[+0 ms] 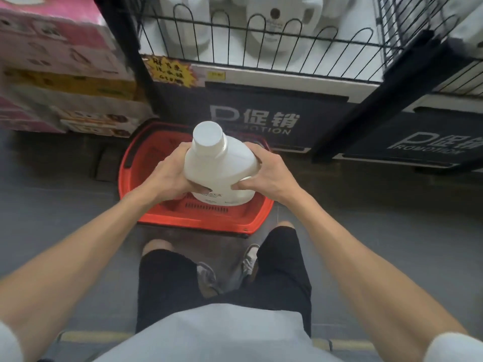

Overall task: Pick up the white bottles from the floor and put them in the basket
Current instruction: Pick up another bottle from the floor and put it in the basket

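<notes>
Bottle (220, 165), smooth white plastic; slotted red basket (167, 218)

I see the white plastic bottle (219, 163) between left hand (170, 173) and right hand (266, 171), above the red plastic basket (198, 221) on the grey floor (65, 205); black wire shelf (261, 50) behind it, stacked cartons (60, 74) left.

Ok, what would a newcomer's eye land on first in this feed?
The white bottle, upright at centre frame, gripped on either side by the left hand and right hand. Directly below it the red basket stands on the grey floor, and more white jugs fill the wire shelf at the top.
</notes>
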